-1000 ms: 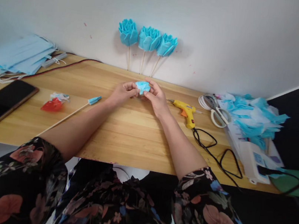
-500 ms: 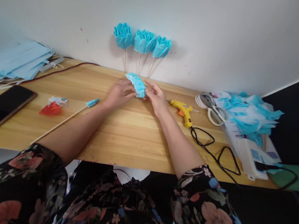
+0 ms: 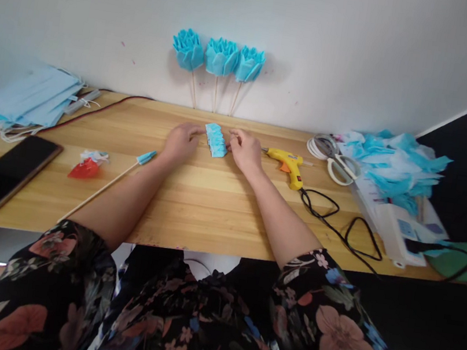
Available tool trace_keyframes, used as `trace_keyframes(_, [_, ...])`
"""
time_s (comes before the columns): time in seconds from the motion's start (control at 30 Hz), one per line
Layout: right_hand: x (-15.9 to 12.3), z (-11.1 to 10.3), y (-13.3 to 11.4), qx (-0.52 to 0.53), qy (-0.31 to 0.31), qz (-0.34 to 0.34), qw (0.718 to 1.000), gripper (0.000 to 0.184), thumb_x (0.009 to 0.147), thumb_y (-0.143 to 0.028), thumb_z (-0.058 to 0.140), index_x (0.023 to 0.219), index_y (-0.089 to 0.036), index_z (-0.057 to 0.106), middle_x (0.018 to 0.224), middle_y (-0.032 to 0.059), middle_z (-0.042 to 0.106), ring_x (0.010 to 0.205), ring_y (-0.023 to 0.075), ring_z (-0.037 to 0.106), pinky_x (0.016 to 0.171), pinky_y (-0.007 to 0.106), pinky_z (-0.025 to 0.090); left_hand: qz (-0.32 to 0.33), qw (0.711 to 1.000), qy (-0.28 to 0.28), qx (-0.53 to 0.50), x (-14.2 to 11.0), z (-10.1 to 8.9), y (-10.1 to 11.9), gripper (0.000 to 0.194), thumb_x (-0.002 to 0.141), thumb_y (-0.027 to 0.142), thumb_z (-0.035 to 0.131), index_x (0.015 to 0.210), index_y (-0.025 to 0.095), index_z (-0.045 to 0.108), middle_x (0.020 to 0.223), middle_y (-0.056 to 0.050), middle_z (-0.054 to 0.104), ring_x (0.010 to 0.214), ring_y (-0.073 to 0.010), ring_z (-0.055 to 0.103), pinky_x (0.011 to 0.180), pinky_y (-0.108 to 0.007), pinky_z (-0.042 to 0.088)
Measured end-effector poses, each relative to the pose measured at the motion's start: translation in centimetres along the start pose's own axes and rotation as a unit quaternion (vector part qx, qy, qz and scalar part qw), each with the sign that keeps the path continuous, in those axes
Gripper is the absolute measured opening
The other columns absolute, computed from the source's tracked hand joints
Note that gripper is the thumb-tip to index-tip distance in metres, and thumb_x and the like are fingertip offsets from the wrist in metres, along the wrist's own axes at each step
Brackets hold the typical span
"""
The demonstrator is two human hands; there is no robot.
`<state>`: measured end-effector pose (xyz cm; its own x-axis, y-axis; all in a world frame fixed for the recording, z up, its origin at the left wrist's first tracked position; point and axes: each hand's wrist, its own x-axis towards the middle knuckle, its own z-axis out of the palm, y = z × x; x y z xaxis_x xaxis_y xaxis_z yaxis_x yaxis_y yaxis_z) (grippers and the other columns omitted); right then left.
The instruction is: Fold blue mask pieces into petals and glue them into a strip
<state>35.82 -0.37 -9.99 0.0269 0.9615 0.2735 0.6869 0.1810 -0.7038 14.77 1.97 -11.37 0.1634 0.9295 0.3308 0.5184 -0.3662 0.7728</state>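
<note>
A light-blue pleated strip [image 3: 216, 141], apparently non-woven mask fabric, lies slantwise on the table between my two hands. My left hand [image 3: 182, 143] rests just to its left, fingers loosely stretched and the tip of one close to the strip's upper end; contact is unclear. On the other side my right hand [image 3: 245, 150] has its bent fingers apart and its fingertips close beside the strip's right edge. Left of my left forearm lies a thin wooden stick [image 3: 99, 191] with a small rolled blue tip [image 3: 146, 157].
Three blue fabric flowers [image 3: 221, 58] on sticks lean against the wall. To the right are a yellow glue gun [image 3: 287, 164] with its cord, scissors [image 3: 343, 170], blue fabric pieces [image 3: 401, 171] and a power strip [image 3: 399, 238]. Masks [image 3: 30, 95], a phone [image 3: 4, 174] and a red packet [image 3: 85, 168] are left.
The blue piece was bunched between both hands' fingers, then opened out into a pleated strip. It now lies on the table, and my left hand has drawn back slightly from it.
</note>
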Motion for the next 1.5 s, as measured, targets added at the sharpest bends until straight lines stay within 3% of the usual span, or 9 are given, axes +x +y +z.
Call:
trace_keyframes(0.27, [0.3,-0.8,-0.1,-0.057,0.033,0.024,0.998,0.028,0.099,-0.033,0.053,0.09,-0.018,0.074,0.086,0.0046,0.074,0.081,0.0197,0.064,0.077,0.03,0.044,0.021,1.0,0.007,0.0,-0.3,0.2,0.7,0.033,0.078,0.008,0.058,0.099,0.02,0.08,0.112,-0.009,0.077,0.114,-0.0295,0.066,0.108,-0.043,0.046])
trace_keyframes(0.43, [0.3,-1.3,-0.1,-0.076,0.05,0.031,0.995,0.035,0.104,-0.036,0.045,0.095,-0.018,0.074,0.084,0.0065,0.073,0.08,0.021,0.064,0.075,0.03,0.041,0.01,0.999,0.043,-0.016,-0.3,0.4,0.7,0.035,0.08,0.008,0.055,0.105,0.02,0.078,0.115,-0.008,0.077,0.113,-0.0257,0.068,0.106,-0.039,0.048])
trace_keyframes(0.7, [1.0,-0.6,-0.8,-0.134,-0.073,0.005,0.988,0.024,0.096,-0.038,0.061,0.105,-0.024,0.076,0.107,0.0072,0.078,0.096,0.0252,0.068,0.077,0.033,0.044,-0.042,0.994,0.066,-0.081,0.1,0.9,0.2,0.034,0.081,0.01,0.055,0.107,0.019,0.076,0.113,-0.007,0.077,0.108,-0.021,0.071,0.101,-0.033,0.051])
trace_keyframes(0.87, [2.2,-0.5,-1.5,-0.156,-0.129,0.004,0.979,0.014,0.091,-0.026,0.061,0.093,-0.021,0.074,0.098,0.0061,0.078,0.089,0.0233,0.068,0.075,0.032,0.045,-0.07,0.989,0.068,-0.115,0.2,0.8,0.4,0.031,0.082,0.014,0.056,0.107,0.016,0.075,0.113,-0.009,0.078,0.109,-0.0221,0.071,0.103,-0.035,0.051])
trace_keyframes(1.03, [3.4,-1.8,-1.6,0.008,-0.061,-0.048,0.997,0.015,0.088,-0.026,0.058,0.086,-0.017,0.07,0.089,0.0032,0.075,0.082,0.017,0.064,0.075,0.028,0.046,-0.148,0.951,0.072,-0.261,0.1,0.4,1.2,0.033,0.089,0.035,0.063,0.111,0.013,0.071,0.106,-0.014,0.078,0.095,-0.0227,0.073,0.092,-0.036,0.056])
trace_keyframes(1.17, [2.6,-2.4,-2.7,0.026,-0.029,-0.076,0.996,0.015,0.087,-0.027,0.059,0.086,-0.016,0.07,0.087,0.003,0.075,0.08,0.0166,0.064,0.076,0.029,0.047,-0.194,0.884,-0.026,-0.425,-0.2,0.7,2.3,0.045,0.091,0.055,0.061,0.111,0.015,0.069,0.093,-0.014,0.079,0.087,-0.0241,0.075,0.081,-0.035,0.059])
trace_keyframes(1.33, [2.0,-2.5,-2.9,0.008,-0.085,-0.105,0.991,0.04,0.099,-0.042,0.045,0.111,-0.017,0.074,0.115,0.0085,0.077,0.11,0.0226,0.069,0.1,0.036,0.048,-0.164,0.865,-0.009,-0.475,0.0,0.0,2.8,0.03,0.083,0.028,0.073,0.111,0.019,0.067,0.094,-0.004,0.079,0.086,-0.0213,0.075,0.076,-0.031,0.061])
trace_keyframes(1.43, [2.9,-2.4,-1.3,0.007,-0.131,-0.094,0.987,0.063,0.103,-0.055,0.033,0.149,-0.017,0.052,0.157,0.011,0.052,0.148,0.0242,0.047,0.123,0.042,0.034,-0.155,0.861,0.033,-0.484,0.5,-1.2,2.6,0.029,0.082,0.022,0.072,0.111,0.022,0.067,0.095,-0.003,0.079,0.088,-0.0225,0.076,0.073,-0.032,0.061])
trace_keyframes(1.5, [3.4,-2.0,-0.2,-0.044,-0.187,-0.066,0.979,0.078,0.101,-0.063,0.034,0.16,-0.013,0.036,0.167,0.0146,0.036,0.156,0.0274,0.035,0.128,0.046,0.026,-0.152,0.854,0.059,-0.494,0.8,-1.9,2.5,0.03,0.083,0.024,0.072,0.113,0.024,0.067,0.098,-0.004,0.079,0.093,-0.0243,0.076,0.072,-0.032,0.061])
